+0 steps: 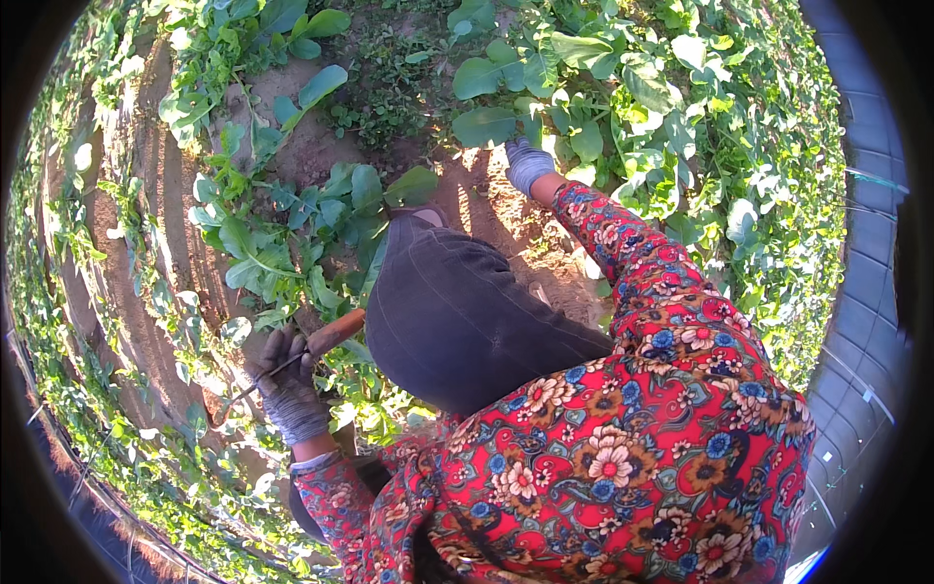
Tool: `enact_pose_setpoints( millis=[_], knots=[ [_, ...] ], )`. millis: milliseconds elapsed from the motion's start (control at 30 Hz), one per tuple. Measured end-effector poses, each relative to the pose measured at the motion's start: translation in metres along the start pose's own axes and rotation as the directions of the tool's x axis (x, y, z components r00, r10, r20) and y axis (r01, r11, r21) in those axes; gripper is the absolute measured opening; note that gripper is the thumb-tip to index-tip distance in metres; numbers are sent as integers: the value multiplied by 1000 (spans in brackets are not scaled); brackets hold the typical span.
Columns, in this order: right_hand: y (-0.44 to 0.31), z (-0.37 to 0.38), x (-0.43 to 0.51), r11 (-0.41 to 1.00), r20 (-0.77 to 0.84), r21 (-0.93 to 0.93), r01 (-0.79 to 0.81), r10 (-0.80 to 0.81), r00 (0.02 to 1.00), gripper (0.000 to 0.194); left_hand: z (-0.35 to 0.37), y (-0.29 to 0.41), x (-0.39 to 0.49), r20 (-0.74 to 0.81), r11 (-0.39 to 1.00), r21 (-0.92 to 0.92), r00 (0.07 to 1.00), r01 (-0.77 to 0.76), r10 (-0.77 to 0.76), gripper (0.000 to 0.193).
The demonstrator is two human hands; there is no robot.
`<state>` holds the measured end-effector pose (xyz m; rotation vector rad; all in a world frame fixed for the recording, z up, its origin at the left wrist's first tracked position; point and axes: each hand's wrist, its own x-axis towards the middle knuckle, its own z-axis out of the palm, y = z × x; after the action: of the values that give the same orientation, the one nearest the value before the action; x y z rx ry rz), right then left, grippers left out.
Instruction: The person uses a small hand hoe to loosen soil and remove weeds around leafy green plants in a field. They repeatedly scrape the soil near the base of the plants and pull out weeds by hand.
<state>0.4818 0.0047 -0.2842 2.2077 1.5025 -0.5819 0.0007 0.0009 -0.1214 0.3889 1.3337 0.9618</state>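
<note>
My left hand, in a grey, soiled knit glove, holds a small hand hoe by its thin metal neck at the lower left. The hoe's brown wooden handle points to my dark-trousered knee, and its curved metal end hangs over the plants. My right hand, in a grey glove, reaches down at the edge of the broad-leaved green plants. Leaves cover its fingertips, so whether it grips a stem cannot be seen. Both sleeves are red with a flower print.
Leafy plants stand left of my knee, and low weeds grow ahead. Bare soil lies between my knee and right hand. Denser plants spread to the right, up to a blue-grey sheet with thin lines. Furrows run along the left.
</note>
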Motion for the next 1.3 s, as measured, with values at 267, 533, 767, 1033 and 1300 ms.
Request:
enact_pose_setpoints(
  millis=[267, 533, 767, 1033, 1300],
  knots=[
    [-3, -31, -13, 986, -322, 144, 87, -36, 946, 56, 5, 2, -1, -2, 1000, 3, 1000, 6, -6, 68],
    [41, -23, -24, 925, -202, -190, 330, -366, 908, 35, 4, 1, 0, 13, 1000, 23, 1000, 18, -18, 68],
    [76, -28, -41, 972, -374, -220, 79, -159, 914, 37, -1, -2, 2, 15, 999, 32, 999, 38, -38, 68],
    [62, -39, -32, 886, -21, -417, 200, -229, 973, 44, 5, -2, 3, -6, 997, 52, 998, 64, -64, 69],
    [74, -38, -26, 932, 33, -338, 133, -129, 991, 33, 1, -2, 4, 25, 997, 33, 997, 66, -67, 69]
  ],
)
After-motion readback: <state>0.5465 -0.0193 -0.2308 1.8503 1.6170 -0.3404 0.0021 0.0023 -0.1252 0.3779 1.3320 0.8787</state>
